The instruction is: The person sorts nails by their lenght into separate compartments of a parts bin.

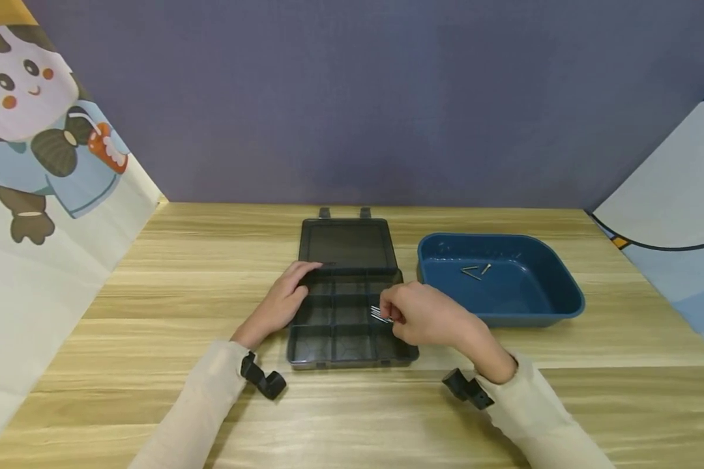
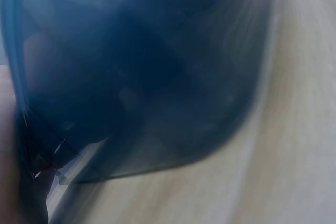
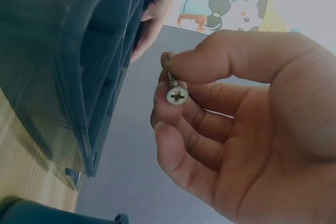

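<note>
A dark translucent compartment box [image 1: 352, 329] lies on the table with its lid [image 1: 347, 244] folded back. My left hand [image 1: 278, 301] rests on the box's left edge near the hinge, with its fingers lying over the edge. Over the right-hand compartments, my right hand [image 1: 425, 314] pinches a cross-head screw [image 3: 177, 95] between thumb and fingertips. Several silvery screws [image 1: 379, 314] show beside those fingertips in the head view; whether all lie in the compartment I cannot tell. The left wrist view is filled by the blurred dark box [image 2: 142, 77].
To the right of the box stands a blue basin [image 1: 504, 311] with several brass-coloured screws [image 1: 474, 272] on its bottom. A purple-grey wall [image 1: 375, 104] closes off the table's [image 1: 211, 260] back. Cartoon-printed sheets [image 1: 64, 130] stand at both sides.
</note>
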The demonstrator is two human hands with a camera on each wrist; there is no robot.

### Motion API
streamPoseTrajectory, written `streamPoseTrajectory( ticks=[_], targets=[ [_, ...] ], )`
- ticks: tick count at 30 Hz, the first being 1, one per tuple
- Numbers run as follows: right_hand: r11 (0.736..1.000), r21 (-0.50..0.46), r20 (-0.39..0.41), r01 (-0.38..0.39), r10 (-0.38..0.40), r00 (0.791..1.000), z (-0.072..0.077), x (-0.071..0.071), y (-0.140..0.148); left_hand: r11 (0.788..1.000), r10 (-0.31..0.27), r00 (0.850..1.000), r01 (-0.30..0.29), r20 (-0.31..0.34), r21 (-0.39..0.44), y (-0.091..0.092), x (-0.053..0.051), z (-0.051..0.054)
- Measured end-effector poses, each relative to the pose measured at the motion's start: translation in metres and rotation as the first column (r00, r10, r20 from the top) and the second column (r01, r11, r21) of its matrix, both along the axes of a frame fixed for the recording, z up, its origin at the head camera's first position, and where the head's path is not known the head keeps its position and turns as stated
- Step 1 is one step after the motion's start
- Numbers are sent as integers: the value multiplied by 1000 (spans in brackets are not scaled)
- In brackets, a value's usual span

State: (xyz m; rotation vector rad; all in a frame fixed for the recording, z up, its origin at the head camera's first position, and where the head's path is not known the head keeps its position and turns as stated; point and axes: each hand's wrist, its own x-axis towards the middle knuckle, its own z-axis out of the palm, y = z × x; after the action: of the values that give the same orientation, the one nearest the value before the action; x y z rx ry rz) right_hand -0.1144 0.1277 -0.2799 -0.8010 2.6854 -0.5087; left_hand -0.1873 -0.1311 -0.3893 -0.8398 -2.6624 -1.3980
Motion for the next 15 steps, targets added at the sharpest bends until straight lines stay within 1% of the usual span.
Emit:
streamPoseTrajectory(
  ticks=[3,8,15],
  targets=[
    [1000,0,7,-19,19,1000,-2,2,-2,1000,-3,1000,3,-4,0,0,0,0],
    [998,-11,2,-61,62,998,-5,4,-5,1000,-7,999,7,-35,-2,-1,-1,-1],
    [997,0,27,-83,83,996,-9,6,-7,1000,2,1000,-1,-30,4,0,-1,0]
  ],
)
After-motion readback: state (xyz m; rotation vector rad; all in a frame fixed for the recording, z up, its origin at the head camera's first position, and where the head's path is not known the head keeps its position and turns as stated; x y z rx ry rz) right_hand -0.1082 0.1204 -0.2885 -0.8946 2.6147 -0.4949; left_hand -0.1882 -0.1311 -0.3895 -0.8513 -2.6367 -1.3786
